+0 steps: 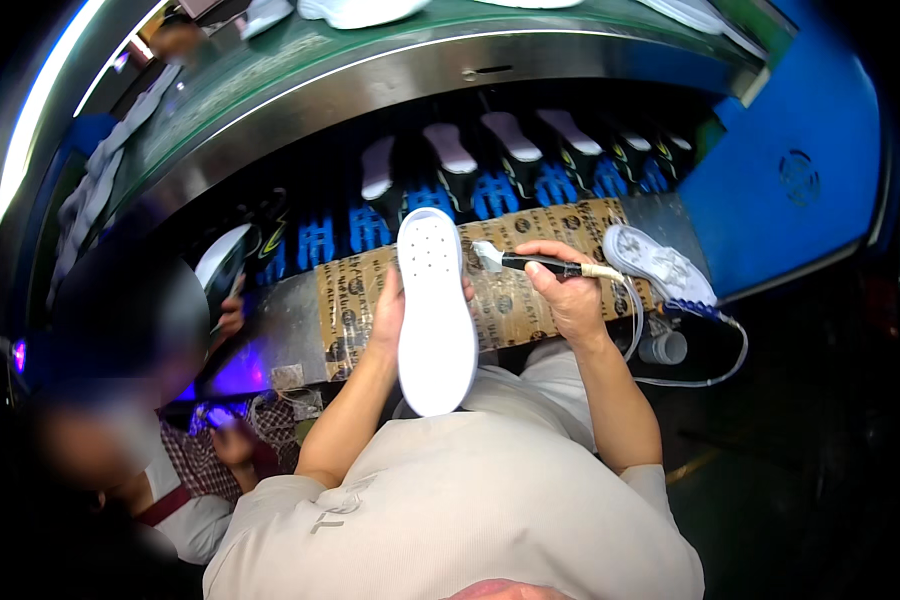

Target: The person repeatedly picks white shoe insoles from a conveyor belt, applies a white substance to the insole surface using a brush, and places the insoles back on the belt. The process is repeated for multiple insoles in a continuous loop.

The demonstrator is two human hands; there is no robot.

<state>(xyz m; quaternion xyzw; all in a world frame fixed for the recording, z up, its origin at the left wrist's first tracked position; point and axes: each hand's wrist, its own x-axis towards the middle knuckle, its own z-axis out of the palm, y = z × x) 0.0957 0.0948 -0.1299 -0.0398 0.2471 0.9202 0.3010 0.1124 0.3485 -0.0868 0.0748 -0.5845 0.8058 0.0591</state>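
Left hand (388, 315) grips white shoe sole (435, 310) upright over lap. Right hand (568, 295) clasps brush (530, 263), bristles at sole's edge, probably gluing. Next stroke needs steady sole, even coverage.

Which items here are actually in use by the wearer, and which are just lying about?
In use:
- white shoe sole, held in left hand
- brush with hose, held in right hand

Lying about:
- second sole on the bench
- cardboard sheet
- row of soles on the rack
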